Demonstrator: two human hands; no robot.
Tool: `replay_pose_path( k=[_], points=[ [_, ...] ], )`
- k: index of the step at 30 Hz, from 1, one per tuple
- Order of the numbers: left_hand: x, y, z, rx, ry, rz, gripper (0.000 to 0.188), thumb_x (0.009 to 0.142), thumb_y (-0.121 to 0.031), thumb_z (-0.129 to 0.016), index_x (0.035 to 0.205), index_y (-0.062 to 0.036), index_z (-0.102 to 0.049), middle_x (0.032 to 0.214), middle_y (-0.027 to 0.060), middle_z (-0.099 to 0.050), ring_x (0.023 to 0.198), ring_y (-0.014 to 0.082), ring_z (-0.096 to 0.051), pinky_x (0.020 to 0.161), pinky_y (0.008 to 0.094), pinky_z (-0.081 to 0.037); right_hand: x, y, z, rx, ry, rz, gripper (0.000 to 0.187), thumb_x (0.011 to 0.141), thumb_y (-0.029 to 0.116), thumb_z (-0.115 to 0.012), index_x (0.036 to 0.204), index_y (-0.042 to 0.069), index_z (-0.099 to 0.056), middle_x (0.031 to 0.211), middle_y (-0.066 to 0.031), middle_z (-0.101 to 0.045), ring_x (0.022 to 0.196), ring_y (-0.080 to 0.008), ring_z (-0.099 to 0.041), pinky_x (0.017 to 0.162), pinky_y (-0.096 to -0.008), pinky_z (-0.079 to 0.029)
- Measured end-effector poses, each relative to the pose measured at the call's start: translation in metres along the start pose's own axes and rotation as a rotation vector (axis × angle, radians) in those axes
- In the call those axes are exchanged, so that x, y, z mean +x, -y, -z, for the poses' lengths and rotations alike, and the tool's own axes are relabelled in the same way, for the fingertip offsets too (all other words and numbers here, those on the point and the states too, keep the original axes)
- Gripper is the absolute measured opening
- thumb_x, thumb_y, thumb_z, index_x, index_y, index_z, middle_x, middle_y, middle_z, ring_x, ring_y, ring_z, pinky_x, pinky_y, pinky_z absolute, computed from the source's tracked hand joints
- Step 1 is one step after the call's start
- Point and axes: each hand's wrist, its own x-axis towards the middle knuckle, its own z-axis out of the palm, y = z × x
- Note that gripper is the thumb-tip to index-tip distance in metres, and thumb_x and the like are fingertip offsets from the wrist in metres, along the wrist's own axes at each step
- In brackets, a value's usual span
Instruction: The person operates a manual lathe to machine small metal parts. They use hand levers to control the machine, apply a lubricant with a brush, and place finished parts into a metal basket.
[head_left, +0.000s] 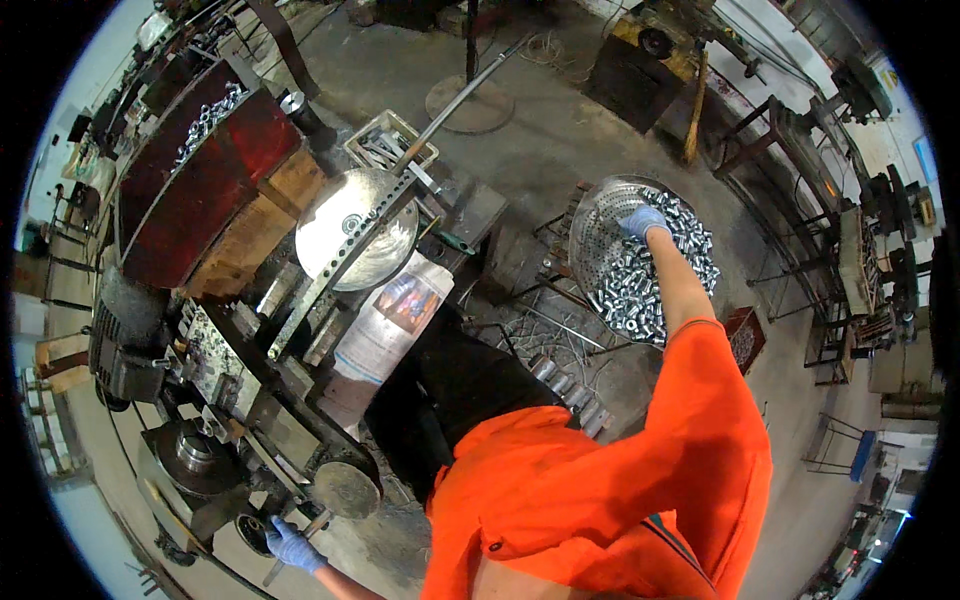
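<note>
My right hand (643, 222), in a pale blue glove, reaches out to a round perforated metal basin (600, 222). It is at the upper edge of a heap of short shiny metal sleeves (640, 290) that fills the basin's right and lower part. Its fingers look curled together; what lies in them, if anything, is hidden. Low on the left, my gloved left hand (290, 545) is closed around a metal lever (318, 523) of the machine. Right beside that hand is a dark round handwheel (253, 535).
On the machine lie a long perforated bar (345, 250) across a shiny disc (320, 225), and a printed sheet (375, 345). A red bin (200, 200) with more metal parts stands at the far left. A broom (695, 110) leans at the back; metal cylinders (570, 390) lie beside me.
</note>
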Motion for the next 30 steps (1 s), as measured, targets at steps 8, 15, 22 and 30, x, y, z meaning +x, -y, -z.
replay_pose_path(
  k=[8, 15, 22, 30],
  points=[
    [0.007, 0.009, 0.001, 0.004, 0.025, 0.157, 0.035, 0.089, -0.029, -0.057, 0.07, 0.0006, -0.055, 0.054, 0.0044, -0.05, 0.047, 0.015, -0.042, 0.047, 0.0322, -0.035, 0.031, -0.006, -0.01, 0.063, -0.016, 0.02, 0.062, 0.07, 0.052, -0.061, 0.108, 0.003, -0.063, 0.119, -0.0189, -0.057, 0.111, -0.0323, -0.054, 0.094, -0.0375, -0.042],
    [0.015, 0.003, 0.004, -0.109, 0.183, 0.19, 0.029, 0.091, -0.024, -0.055, 0.084, 0.003, -0.061, 0.064, 0.0028, -0.056, 0.057, 0.0137, -0.048, 0.052, 0.0298, -0.041, -0.046, 0.046, -0.008, 0.31, -0.382, 0.436, 0.054, 0.075, 0.054, -0.059, 0.096, 0.004, -0.067, 0.095, -0.0199, -0.065, 0.087, -0.0345, -0.063, 0.078, -0.041, -0.049],
    [-0.003, -0.146, 0.027, -0.553, 0.103, -0.078, 0.029, 0.091, -0.016, -0.05, 0.109, 0.0036, -0.062, 0.096, 0.0103, -0.065, 0.084, 0.0168, -0.06, 0.076, 0.0291, -0.049, -0.257, 0.205, 0.035, 0.558, -0.464, 1.247, 0.033, 0.07, 0.031, -0.071, 0.094, 0.009, -0.066, 0.106, -0.018, -0.056, 0.099, -0.0346, -0.053, 0.084, -0.0426, -0.045],
    [-0.056, -0.214, -0.042, -1.147, 1.027, 0.102, 0.043, 0.092, -0.041, -0.05, 0.096, -0.0006, -0.064, 0.081, 0.0064, -0.065, 0.066, 0.0148, -0.059, 0.061, 0.026, -0.047, -0.406, 0.315, 0.073, 0.716, -0.246, 2.013, 0.036, 0.067, 0.028, -0.07, 0.098, 0.012, -0.064, 0.111, -0.0138, -0.054, 0.103, -0.0332, -0.051, 0.089, -0.0468, -0.039]
  ],
)
